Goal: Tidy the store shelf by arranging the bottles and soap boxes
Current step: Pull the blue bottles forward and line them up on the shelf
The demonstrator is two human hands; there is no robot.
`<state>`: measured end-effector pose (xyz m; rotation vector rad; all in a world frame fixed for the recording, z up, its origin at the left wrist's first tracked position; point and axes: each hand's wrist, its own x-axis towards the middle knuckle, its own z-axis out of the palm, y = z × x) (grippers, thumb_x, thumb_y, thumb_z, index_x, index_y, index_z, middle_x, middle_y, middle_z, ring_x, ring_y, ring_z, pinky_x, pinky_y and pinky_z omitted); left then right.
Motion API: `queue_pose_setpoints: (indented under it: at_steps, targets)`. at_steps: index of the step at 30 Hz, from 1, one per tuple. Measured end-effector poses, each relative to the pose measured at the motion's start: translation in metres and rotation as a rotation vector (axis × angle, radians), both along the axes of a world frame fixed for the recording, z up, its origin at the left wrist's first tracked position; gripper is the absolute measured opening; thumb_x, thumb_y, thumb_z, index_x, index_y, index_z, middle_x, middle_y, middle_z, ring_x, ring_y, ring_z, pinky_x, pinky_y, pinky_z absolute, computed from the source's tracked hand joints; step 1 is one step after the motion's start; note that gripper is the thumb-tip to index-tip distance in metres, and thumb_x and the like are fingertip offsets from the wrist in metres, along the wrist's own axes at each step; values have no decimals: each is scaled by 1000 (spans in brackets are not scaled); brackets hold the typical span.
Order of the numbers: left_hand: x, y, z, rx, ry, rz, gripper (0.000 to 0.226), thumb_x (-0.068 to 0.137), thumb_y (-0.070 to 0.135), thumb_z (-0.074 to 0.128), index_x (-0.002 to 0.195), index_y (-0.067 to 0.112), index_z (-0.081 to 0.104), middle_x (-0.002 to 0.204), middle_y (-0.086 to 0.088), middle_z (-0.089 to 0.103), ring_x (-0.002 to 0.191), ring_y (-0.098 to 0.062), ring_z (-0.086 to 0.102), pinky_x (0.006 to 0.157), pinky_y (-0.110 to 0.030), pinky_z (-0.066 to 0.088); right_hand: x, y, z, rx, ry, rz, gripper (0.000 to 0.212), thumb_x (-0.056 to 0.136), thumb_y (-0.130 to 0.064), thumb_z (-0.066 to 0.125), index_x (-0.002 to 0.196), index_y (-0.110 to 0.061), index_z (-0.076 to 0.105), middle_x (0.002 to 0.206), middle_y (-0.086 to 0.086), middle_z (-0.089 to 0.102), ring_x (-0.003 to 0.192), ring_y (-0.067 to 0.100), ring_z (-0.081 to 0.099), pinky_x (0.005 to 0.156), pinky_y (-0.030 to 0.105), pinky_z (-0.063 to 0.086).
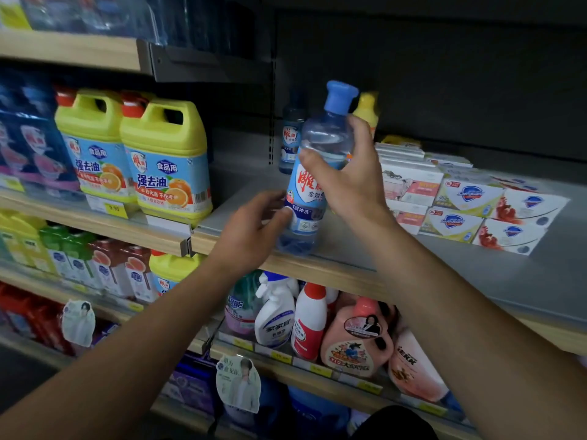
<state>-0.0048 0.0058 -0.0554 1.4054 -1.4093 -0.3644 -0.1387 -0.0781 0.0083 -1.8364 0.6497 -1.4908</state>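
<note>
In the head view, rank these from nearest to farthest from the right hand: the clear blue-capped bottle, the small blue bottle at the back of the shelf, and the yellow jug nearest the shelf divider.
From the right hand:
1. Clear blue-capped bottle, gripped in that hand, tilted at the shelf front.
2. Small blue bottle, just left, at the back.
3. Yellow jug, farther left, on the neighbouring shelf.

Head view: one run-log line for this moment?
right hand: grips clear bottle | left hand: touches its lower label | bottle: tilted, at grey shelf front
</note>
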Motion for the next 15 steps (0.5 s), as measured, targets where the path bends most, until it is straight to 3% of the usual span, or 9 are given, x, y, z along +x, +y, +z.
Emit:
queue_pose_setpoints:
  at_steps: [2, 7, 12, 15]
  targets:
    - [19, -8, -9, 42, -177, 140, 38, 96, 28, 55, 133, 16, 53, 123, 0, 64, 108, -13, 62, 91, -30, 50, 7, -5, -3, -69, 48, -20, 64, 78, -25, 78, 132, -27, 44, 113, -22, 60, 100, -13, 59, 81, 5, 47]
    - [66, -23, -29, 257, -638, 224, 52, 94, 50, 44, 131, 15, 56, 131, -7, 60, 117, -28, 57, 96, -37, 46, 23, -25, -12, -1, 110, -67, 68, 80, -22, 78, 138, -25, 42, 118, -15, 58, 96, -14, 57, 79, 2, 44]
    - [76, -25, -50, 310, -844, 337, 69, 87, 63, 15, 131, 28, 55, 138, 8, 54, 131, -20, 44, 107, -39, 37, 28, -34, -25, 81, 221, -41, 81, 83, -26, 75, 146, -27, 26, 118, -18, 58, 92, -17, 57, 70, 1, 43]
    - [76, -25, -54, 301, -842, 353, 68, 87, 60, 14, 132, 29, 54, 140, 8, 53, 131, -20, 43, 108, -40, 34, 21, -29, -60, 82, 340, -110, 74, 79, -19, 77, 138, -21, 33, 116, -12, 60, 88, -18, 56, 64, -3, 41]
